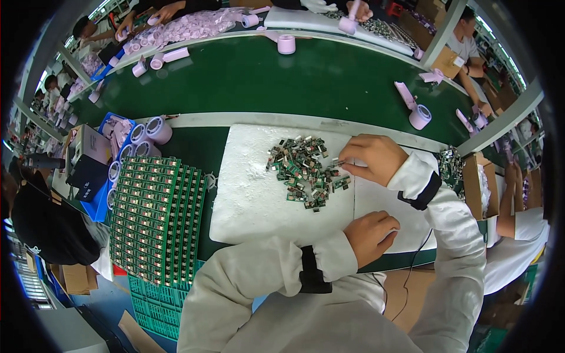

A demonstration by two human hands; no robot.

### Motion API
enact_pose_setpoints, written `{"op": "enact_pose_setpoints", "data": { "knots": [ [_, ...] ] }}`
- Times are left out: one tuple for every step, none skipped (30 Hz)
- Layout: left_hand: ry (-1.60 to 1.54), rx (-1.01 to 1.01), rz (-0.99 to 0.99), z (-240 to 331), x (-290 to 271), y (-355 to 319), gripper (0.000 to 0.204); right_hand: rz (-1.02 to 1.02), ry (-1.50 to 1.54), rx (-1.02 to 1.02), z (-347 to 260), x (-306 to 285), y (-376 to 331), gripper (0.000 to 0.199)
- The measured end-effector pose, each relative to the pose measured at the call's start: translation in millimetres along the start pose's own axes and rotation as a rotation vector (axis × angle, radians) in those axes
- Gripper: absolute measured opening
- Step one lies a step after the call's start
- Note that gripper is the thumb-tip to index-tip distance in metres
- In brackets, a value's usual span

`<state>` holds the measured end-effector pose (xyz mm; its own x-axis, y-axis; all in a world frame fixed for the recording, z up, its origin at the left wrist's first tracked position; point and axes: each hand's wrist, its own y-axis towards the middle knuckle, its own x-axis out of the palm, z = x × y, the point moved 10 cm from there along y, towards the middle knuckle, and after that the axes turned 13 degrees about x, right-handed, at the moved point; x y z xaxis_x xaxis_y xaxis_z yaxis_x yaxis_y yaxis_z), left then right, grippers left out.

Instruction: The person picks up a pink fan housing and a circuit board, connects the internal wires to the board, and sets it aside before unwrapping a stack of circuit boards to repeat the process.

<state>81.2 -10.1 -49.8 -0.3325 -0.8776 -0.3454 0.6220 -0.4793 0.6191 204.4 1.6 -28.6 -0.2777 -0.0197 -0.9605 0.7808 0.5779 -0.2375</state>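
A heap of small green circuit boards with metal connectors lies on a white foam board. At the heap's right edge my right hand has its thumb and forefinger pinched on one small circuit board. My left hand rests low over the foam, nearer to me and apart from the heap. Its fingers are loosely bent, with a gap to the thumb and nothing visible between them. Both wrists wear black bands over light sleeves.
Left of the foam, stacked circuit board panels stand on green crates. Behind them is a blue bin beside lilac fan housings. Across runs a green conveyor belt carrying lilac parts. A cardboard box stands right. Other people work around.
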Motion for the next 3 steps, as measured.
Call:
{"op": "enact_pose_setpoints", "data": {
  "knots": [
    [-0.149,-0.124,-0.030,-12,5,-1,0.013,-0.030,0.069,0.060,10,0,-1,0.036],
    [-0.299,-0.246,-0.060,-23,10,-3,0.012,-0.061,0.136,0.121,22,0,-4,0.036],
    [-0.445,-0.366,-0.084,-29,14,-4,0.012,-0.090,0.201,0.177,34,-1,-7,0.036]
  ]
}}
